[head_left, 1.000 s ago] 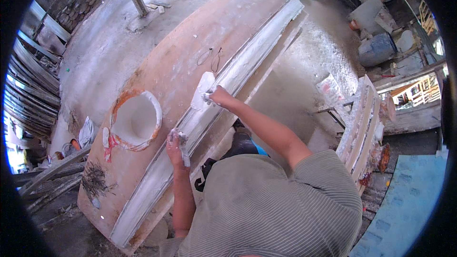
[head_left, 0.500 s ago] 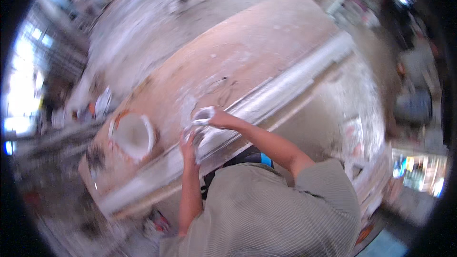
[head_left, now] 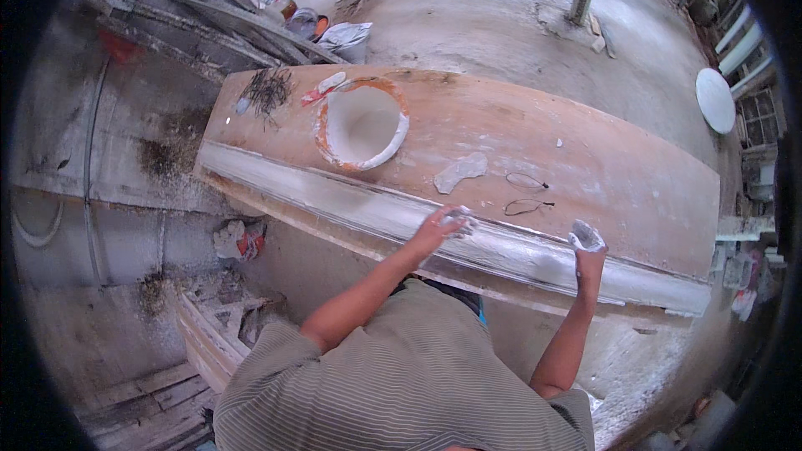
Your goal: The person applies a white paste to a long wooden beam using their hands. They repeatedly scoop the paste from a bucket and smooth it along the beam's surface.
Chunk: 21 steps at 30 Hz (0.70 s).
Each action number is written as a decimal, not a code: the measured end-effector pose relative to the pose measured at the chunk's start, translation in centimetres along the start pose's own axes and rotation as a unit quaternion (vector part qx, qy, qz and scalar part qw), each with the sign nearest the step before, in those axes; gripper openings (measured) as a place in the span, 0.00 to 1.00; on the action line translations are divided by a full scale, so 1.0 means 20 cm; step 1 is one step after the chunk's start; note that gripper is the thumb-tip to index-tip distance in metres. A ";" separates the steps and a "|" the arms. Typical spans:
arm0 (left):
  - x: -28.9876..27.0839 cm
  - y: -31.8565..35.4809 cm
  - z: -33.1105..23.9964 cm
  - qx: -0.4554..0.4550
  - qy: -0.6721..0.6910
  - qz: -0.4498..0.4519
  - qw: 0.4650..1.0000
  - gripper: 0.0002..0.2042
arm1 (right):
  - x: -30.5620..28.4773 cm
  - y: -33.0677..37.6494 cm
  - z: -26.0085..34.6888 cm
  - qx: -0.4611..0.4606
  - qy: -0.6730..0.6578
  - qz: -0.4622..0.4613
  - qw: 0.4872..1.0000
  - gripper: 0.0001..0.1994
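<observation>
- Left hand (head_left: pixel 441 225), fingers spread flat, smooths wet plaster on the white moulding strip (head_left: pixel 518 250) at frame centre.
- Right hand (head_left: pixel 587 244) clutches a plaster lump (head_left: pixel 584 235).
- Next move likely calls for pressing that lump onto the strip.

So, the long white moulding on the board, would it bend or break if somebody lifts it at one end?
The moulding is long, thin and looks like cast plaster, so probably stiff, heavy and brittle. Lifted at one end, it may crack. The left hand and right hand rest on it.
</observation>
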<state>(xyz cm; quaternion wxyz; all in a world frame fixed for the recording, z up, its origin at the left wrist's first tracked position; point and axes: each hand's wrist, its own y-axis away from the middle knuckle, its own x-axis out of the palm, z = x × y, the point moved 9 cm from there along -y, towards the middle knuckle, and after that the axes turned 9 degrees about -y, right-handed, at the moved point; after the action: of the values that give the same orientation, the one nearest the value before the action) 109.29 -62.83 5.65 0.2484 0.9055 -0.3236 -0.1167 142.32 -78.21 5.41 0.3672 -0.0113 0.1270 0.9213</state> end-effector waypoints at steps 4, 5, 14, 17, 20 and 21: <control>-0.50 0.10 0.06 0.024 0.152 -0.128 0.980 0.20 | 0.27 -0.10 0.13 -0.074 0.017 0.038 0.996 0.15; -0.66 0.13 0.08 0.042 0.169 -0.143 0.974 0.20 | 0.41 -0.11 0.19 -0.071 0.039 0.072 0.994 0.14; -1.86 0.13 -0.03 0.065 0.065 -0.431 0.898 0.26 | 2.42 0.05 0.71 -0.303 0.136 0.380 0.863 0.11; -2.01 -0.12 0.08 0.067 0.052 -0.418 0.904 0.25 | 2.98 -0.10 0.41 -0.221 0.438 0.443 0.750 0.14; -1.99 -0.32 0.16 0.097 0.121 -0.306 0.939 0.23 | 3.15 -0.21 0.17 -0.157 0.573 0.482 0.644 0.18; -1.99 -0.34 0.18 0.092 0.123 -0.297 0.942 0.22 | 3.14 -0.22 0.13 -0.151 0.586 0.471 0.643 0.17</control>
<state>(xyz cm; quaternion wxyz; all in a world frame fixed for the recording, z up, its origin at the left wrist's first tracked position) 81.15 -34.03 0.96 0.1556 0.9868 -0.0158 -0.0426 99.63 -32.27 -0.14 -0.2738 -0.5423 0.1632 0.7774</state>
